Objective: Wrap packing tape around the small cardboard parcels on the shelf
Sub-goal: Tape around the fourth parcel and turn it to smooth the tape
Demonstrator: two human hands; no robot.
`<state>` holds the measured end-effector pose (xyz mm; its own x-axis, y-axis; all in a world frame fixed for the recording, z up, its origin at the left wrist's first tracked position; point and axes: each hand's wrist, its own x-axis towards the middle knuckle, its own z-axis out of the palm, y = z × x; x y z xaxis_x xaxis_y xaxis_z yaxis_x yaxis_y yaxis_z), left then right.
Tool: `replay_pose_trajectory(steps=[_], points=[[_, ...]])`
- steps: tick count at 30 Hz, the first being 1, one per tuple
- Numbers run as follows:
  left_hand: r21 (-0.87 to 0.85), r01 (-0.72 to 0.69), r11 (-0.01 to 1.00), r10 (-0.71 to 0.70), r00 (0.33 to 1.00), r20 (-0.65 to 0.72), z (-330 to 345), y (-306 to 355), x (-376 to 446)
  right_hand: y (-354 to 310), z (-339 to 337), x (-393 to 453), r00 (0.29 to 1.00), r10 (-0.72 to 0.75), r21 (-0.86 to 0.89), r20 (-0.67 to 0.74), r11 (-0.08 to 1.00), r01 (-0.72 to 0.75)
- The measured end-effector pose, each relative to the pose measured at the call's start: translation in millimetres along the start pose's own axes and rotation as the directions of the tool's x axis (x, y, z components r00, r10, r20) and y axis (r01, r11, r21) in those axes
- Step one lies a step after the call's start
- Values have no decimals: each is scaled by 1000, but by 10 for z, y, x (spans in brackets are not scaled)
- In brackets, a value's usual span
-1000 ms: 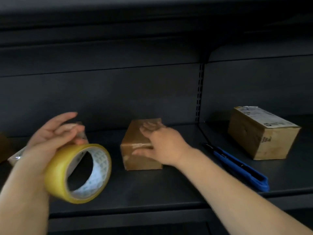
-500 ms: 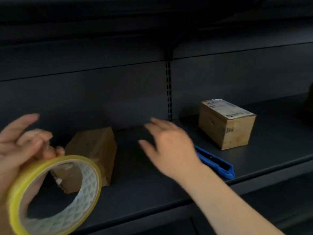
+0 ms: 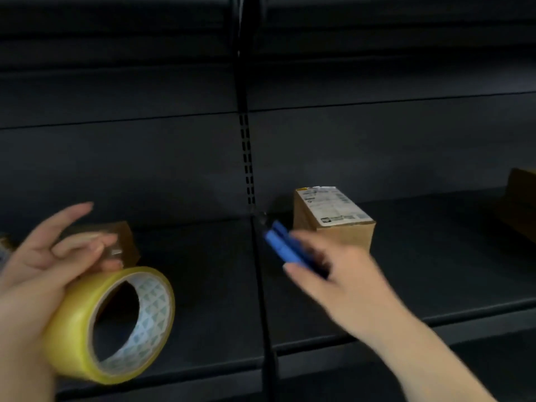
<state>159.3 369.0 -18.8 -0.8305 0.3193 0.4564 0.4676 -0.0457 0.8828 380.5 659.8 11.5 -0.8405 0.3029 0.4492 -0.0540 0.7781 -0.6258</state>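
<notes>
the left hand [image 3: 43,274] holds the tape roll [image 3: 113,326] low at the left, palm and thumb curled round its yellow outer band while the forefinger sticks up and away. the roll faces the camera, its white patterned core showing. just behind it, partly hidden by the fingers, a small parcel [image 3: 123,242] sits on the dark shelf [image 3: 203,285].

the right hand [image 3: 336,274] is over the shelf right of the slotted upright [image 3: 246,169], fingers stretched over the blue cutter [image 3: 282,246]. the hand is blurred, so i cannot tell whether the fingers grip the cutter or only touch it. the cutter points up and left, its dark tip near the foot of the upright.

a second parcel [image 3: 333,219] with a white label on top stands just behind the right hand. a third box [image 3: 522,204] shows at the far right edge, well apart.
</notes>
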Motion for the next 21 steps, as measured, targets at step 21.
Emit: replay_pose_trajectory(steps=[21], points=[[91,78,993,-72,995,-72,1402,660,-94,1235,-1014,146,882,357,-564,-307,678,-471]])
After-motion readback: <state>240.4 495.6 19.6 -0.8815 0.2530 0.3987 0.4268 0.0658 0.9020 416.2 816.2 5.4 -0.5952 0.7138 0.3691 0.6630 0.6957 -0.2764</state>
